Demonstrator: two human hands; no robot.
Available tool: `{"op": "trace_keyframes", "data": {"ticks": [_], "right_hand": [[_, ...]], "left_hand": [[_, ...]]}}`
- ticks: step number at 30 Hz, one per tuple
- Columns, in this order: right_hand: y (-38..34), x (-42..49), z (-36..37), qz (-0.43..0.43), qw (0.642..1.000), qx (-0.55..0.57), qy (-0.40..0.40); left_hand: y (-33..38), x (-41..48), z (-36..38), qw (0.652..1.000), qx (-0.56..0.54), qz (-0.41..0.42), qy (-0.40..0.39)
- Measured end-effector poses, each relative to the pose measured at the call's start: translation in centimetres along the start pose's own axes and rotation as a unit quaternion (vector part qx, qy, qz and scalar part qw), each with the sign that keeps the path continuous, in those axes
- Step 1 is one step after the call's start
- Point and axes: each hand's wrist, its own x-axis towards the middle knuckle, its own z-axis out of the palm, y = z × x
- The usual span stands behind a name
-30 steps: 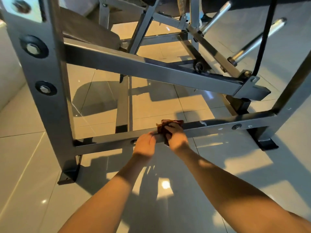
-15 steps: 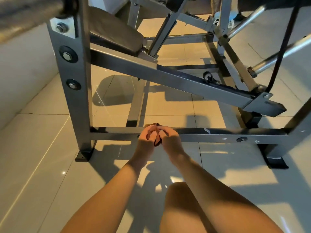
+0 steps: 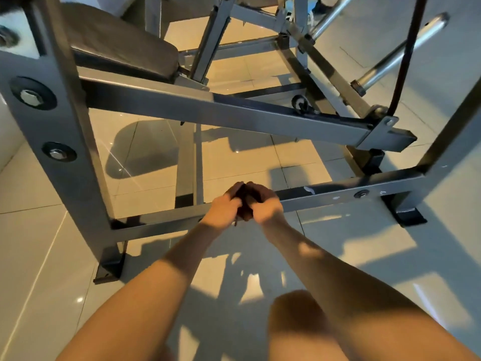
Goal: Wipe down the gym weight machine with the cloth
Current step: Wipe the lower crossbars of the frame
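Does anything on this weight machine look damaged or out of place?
Yes: the lower crossbar has pale chips in its dark paint, right of the cloth and around the bolt. Nothing else stands out.

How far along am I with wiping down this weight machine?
Done: no frame part shows clearly as wiped. In hand: left hand and right hand both grip the dark cloth against the low front crossbar. Left, probably: the crossbar's right stretch with pale marks, the sloping beam above and the seat pad.
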Motion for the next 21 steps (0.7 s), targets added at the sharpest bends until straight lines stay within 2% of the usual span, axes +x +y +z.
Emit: {"op": "trace_keyframes", "data": {"ticks": [2, 5, 8, 10, 12, 13, 15, 17, 18, 20, 21], "right_hand": [[0.0, 1.2, -1.6, 0.004, 0.997, -0.077, 0.030], [1.5, 2.8, -4.7, -0.037, 0.961, -0.262, 0.078], [2.3, 2.9, -6.0, 0.002, 0.926, -0.362, 0.108], [2.4, 2.5, -4.7, 0.004, 0.917, -0.385, 0.105], [2.4, 1.4, -1.7, -0.018, 0.918, -0.383, 0.103], [3.0, 0.9, -0.1, -0.024, 0.944, -0.305, 0.124], [3.6, -0.5, 2.2, -0.044, 0.954, -0.273, 0.119], [4.4, -1.7, 3.0, -0.009, 0.973, -0.188, 0.135], [4.5, -1.7, 2.7, 0.002, 0.970, -0.166, 0.179], [4.4, -1.9, 1.2, 0.005, 0.957, -0.218, 0.194], [4.3, -2.0, 0.1, 0.014, 0.953, -0.203, 0.226]], "left_hand": [[-1.2, 0.9, 0.0, 0.991, 0.125, 0.024, -0.026], [-3.9, 2.0, -0.1, 0.973, 0.207, 0.091, -0.050], [-5.5, 2.8, -0.6, 0.978, 0.165, 0.118, -0.055], [-5.6, 3.0, -0.8, 0.983, 0.140, 0.108, -0.055], [-5.3, 2.6, -0.9, 0.983, 0.132, 0.112, -0.064], [-5.1, 2.4, -0.9, 0.979, 0.140, 0.127, -0.074], [-5.2, 2.3, -1.4, 0.970, 0.176, 0.139, -0.094], [-5.4, 2.1, -1.9, 0.966, 0.199, 0.135, -0.099], [-5.5, 2.0, -2.0, 0.967, 0.200, 0.126, -0.099], [-5.6, 1.8, -2.0, 0.970, 0.191, 0.118, -0.096], [-5.5, 1.6, -1.9, 0.971, 0.188, 0.110, -0.095]]}}
